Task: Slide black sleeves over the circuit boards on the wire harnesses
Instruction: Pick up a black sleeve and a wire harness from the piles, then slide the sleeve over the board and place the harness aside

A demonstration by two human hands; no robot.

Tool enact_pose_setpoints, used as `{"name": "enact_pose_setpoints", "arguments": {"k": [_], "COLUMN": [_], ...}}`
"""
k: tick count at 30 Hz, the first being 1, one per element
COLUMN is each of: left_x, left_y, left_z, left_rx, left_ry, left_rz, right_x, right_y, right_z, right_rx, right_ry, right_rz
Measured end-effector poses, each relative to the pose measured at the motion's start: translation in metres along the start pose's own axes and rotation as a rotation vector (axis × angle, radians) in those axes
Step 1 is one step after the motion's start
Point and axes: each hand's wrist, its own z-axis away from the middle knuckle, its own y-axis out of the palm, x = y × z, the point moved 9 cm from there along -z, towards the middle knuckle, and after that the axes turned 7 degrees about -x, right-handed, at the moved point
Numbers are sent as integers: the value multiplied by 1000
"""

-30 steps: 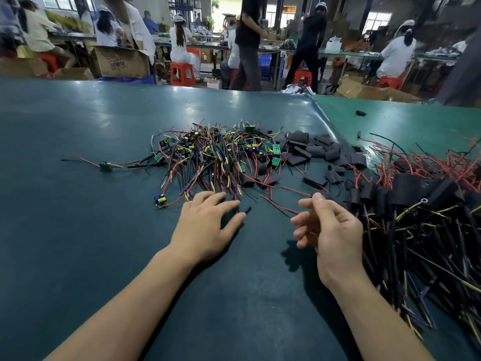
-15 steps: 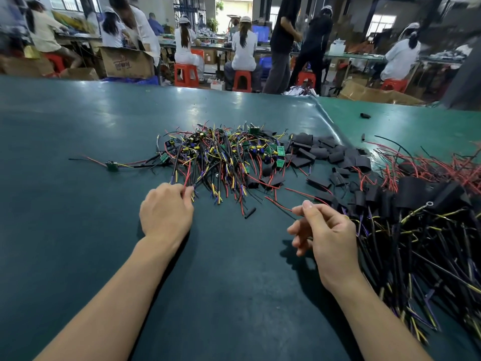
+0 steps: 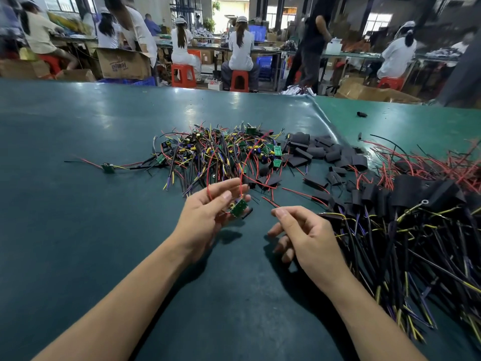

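Left hand [image 3: 208, 212] raised just above the table [image 3: 78, 230] at frame centre, fingers and thumb curled round a wire harness — its small green circuit board [image 3: 238, 207] sits at the fingertips, bare, no sleeve on it. A red wire [image 3: 243, 165] loops up from the board toward the pile behind. Right hand [image 3: 304, 235] just right of it, apart from the board, thumb and index fingertip pressed together, other fingers loosely curled; whether anything is pinched there — cannot tell. Pile of unsleeved harnesses [image 3: 216, 152] with green boards lies above centre. Loose black sleeves [image 3: 312, 152] are scattered just right of that pile. Heap of sleeved harnesses [image 3: 416, 217] fills the right side of frame. One stray harness [image 3: 108, 168] lies apart at middle left. Seated workers [image 3: 240, 50] on red stools [image 3: 239, 80] along the top.
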Motion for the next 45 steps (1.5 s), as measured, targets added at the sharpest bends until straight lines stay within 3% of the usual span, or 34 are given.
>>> {"name": "enact_pose_setpoints", "arguments": {"k": [4, 6, 9, 12, 15, 17, 19, 22, 25, 31, 33, 35, 40, 42, 45], "left_x": [-29, -55, -59, -62, -75, -74, -63, -53, -58, -31, -27, -28, -50, -64, -75], "left_y": [-57, -78, -75, -47, -17, -3, 12, 23, 33, 37, 33, 28, 16, 16, 23], "left_z": [-12, -14, -16, 0, 26, 37, 32, -1, -47, -124, -128, -126, -98, -75, -35], "left_rx": [-490, -604, -512, -487, -445, -326, -189, -107, -149, -218, -298, -380, -544, -552, -438], "left_ry": [203, 347, 414, 663, 1006, 1106, 1055, 811, 687, 340, 332, 337, 373, 468, 641], "left_rz": [-146, -443, -952, -1254, -1277, -1197, -1221, -1260, -1320, -1681, -1714, -1631, -1056, -936, -826], "right_x": [0, 0, 0, 1, 0, -1, -2, -1, -1, -1, -2, -2, -2, 1, 4], "right_y": [-2, -3, -1, -3, -4, -3, -1, -1, -2, 0, 0, 0, 0, -2, -16], "right_z": [-1, -1, 0, 0, 0, -1, -1, -1, 0, -1, -1, -1, -2, -2, -4], "right_rx": [-26, -35, -19, -20, -30, -27, -22, -22, -29, -13, -13, -14, -17, -53, -194], "right_ry": [1, 3, 3, -7, -9, -8, -9, -18, -32, -27, -24, -27, -38, -55, -87], "right_rz": [7, 15, 51, 58, 45, 49, 56, 71, 71, 47, 33, 30, 29, 17, 7]}}
